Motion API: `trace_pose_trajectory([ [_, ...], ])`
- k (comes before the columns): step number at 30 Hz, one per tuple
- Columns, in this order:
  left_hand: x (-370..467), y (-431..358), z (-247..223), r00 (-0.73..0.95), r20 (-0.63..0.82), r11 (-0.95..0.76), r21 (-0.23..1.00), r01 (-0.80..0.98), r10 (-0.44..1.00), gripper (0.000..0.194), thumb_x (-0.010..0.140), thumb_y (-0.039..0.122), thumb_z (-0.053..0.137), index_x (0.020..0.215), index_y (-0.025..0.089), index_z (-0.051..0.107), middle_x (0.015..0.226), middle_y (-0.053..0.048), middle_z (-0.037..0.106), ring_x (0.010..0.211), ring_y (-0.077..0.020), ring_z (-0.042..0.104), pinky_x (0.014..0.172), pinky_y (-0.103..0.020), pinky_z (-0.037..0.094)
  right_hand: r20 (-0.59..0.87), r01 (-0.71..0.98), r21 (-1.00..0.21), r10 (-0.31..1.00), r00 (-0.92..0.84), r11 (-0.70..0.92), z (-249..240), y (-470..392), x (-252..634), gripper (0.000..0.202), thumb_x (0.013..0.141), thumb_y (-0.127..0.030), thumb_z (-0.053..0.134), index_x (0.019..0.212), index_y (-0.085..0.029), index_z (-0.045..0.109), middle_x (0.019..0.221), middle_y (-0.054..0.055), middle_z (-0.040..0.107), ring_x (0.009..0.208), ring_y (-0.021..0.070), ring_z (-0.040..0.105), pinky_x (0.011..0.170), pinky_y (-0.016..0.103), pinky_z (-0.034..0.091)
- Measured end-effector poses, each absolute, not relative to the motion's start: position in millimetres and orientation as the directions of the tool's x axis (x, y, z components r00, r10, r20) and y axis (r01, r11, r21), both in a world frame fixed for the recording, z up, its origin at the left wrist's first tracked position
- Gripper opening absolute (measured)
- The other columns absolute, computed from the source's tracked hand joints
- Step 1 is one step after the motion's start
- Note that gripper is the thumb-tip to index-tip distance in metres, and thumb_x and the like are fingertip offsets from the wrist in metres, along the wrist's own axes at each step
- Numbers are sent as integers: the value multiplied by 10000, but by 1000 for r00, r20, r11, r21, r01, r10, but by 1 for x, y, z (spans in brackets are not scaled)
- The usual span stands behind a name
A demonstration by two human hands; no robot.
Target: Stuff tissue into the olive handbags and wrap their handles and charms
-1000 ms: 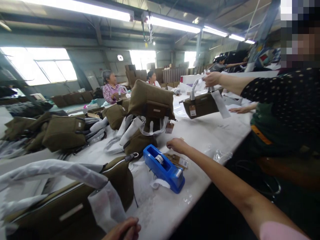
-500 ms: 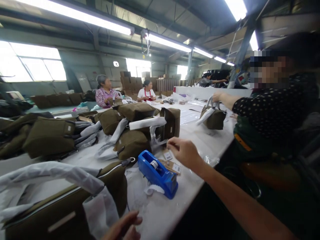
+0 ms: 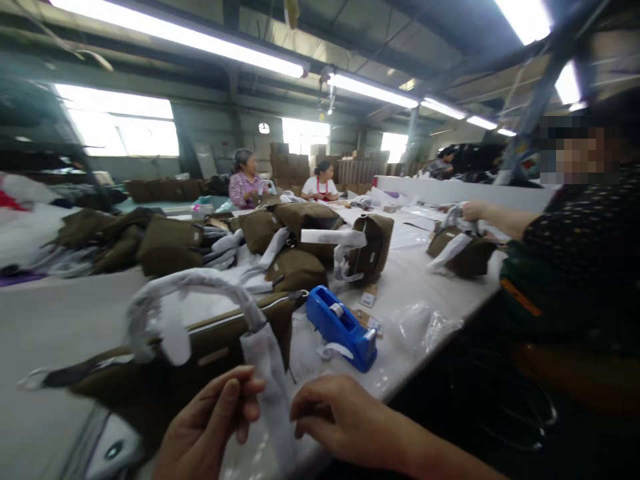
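Both my hands are in front of an olive-green handbag (image 3: 175, 383), whose raised handle (image 3: 200, 277) is wrapped in white paper. My left hand (image 3: 213, 423) has thumb and fingertips pressed together beside the wrapped handle's lower end; anything between them is too small to make out. To its right, my right hand (image 3: 345, 417) is closed with curled fingers just past the hanging white wrap (image 3: 267, 373). What it pinches, if anything, is hidden. A blue tape dispenser (image 3: 343, 330) with a roll inside stands beyond my right hand.
Card hang tags (image 3: 367, 320) and clear plastic (image 3: 423, 327) lie beyond the dispenser. More olive bags (image 3: 297, 267) with wrapped handles are heaped across the white table. At the right, a co-worker's hand (image 3: 473, 210) holds another bag (image 3: 463, 253). Two people sit farther back.
My right hand has drawn back from above the hang tags to near my left hand. My left hand has come up farther into view, fingers now pinched. The view has turned left.
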State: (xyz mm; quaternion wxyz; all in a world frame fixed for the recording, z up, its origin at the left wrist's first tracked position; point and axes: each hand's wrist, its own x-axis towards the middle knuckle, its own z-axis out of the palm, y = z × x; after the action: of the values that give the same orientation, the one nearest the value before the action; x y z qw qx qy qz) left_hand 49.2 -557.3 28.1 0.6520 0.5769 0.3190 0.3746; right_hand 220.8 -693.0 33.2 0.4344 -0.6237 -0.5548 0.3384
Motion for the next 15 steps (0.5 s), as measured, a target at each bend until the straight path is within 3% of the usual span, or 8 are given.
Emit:
trace_pose_trajectory([
  [2,41,-566,35,585,24,66,989,-133,811,445,781,547,794,1001,160,778,750,-84,746,586,-155,640,500,-214,533,27,202,-979,994,103,6,32,-683,205,239,870,-174,659,1098,-201,727,905,37,775,849,179,742,795,249,548],
  [4,37,-573,39,636,50,61,986,-152,770,432,825,535,759,1004,143,773,709,-75,731,550,-137,627,490,-204,515,32,7,-999,997,65,31,28,-673,191,203,888,-317,706,1041,-184,719,868,38,756,780,170,739,758,250,561],
  [7,24,-572,43,605,106,-2,985,-171,789,409,882,510,703,1066,148,751,854,-105,763,615,-150,666,493,-205,512,6,-176,-984,996,89,22,18,-661,179,367,879,-511,708,878,-144,703,747,37,708,505,117,660,475,180,473],
  [10,-2,-552,48,398,246,-222,969,-107,884,380,941,471,633,1184,187,702,1102,-112,748,769,-167,706,597,-230,559,11,-222,-973,980,198,55,14,-649,175,427,887,-559,689,909,-133,714,701,28,687,343,38,502,343,135,271],
  [13,-26,-515,56,110,447,-459,878,134,888,354,965,438,582,1203,199,687,1160,-85,734,951,-198,713,850,-296,573,62,-215,-967,945,321,137,20,-631,169,425,902,-552,678,963,-136,734,705,31,691,353,17,470,361,130,275],
  [15,-33,-489,62,100,518,-521,793,316,849,349,955,391,556,1201,186,695,1136,-84,749,1036,-232,708,965,-345,536,99,-170,-971,925,368,171,27,-614,164,452,901,-567,665,1014,-135,742,719,44,706,350,27,467,352,142,291],
])
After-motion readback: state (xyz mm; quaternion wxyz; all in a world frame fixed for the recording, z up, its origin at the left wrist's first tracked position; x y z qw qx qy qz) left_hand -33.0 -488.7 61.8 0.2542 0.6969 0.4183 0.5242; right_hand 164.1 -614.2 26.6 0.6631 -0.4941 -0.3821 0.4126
